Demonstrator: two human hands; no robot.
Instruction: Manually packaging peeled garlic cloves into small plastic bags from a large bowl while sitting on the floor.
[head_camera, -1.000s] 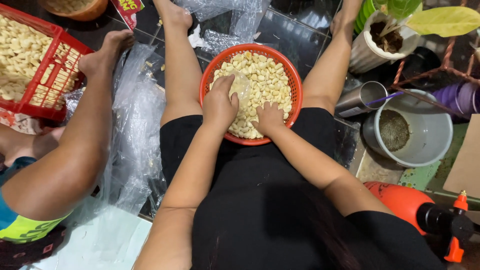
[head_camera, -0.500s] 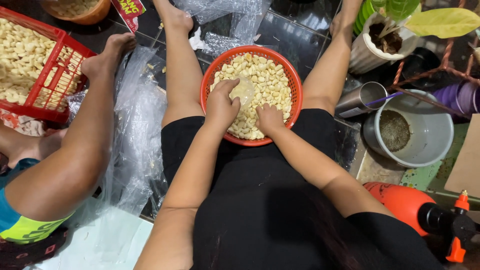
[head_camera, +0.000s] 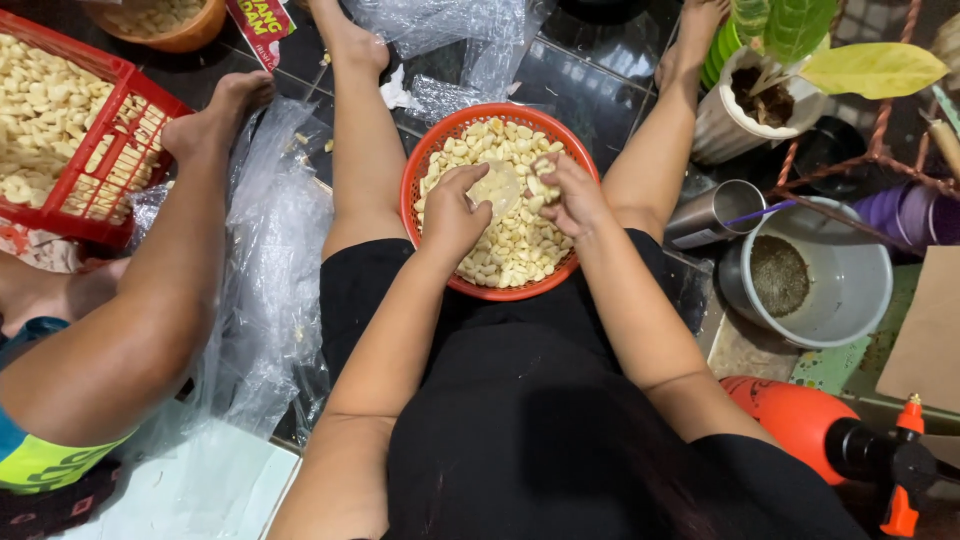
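Both hands (head_camera: 515, 205) hold small clear bag (head_camera: 497, 187) over orange basket (head_camera: 420, 165).

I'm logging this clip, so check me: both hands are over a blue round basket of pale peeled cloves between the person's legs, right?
Not quite: the round basket is orange-red, not blue, as the head view shows. The rest holds: the left hand and right hand are over its pale cloves, between the person's legs.

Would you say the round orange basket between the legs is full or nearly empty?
Fairly full: pale peeled pieces cover the orange basket floor.
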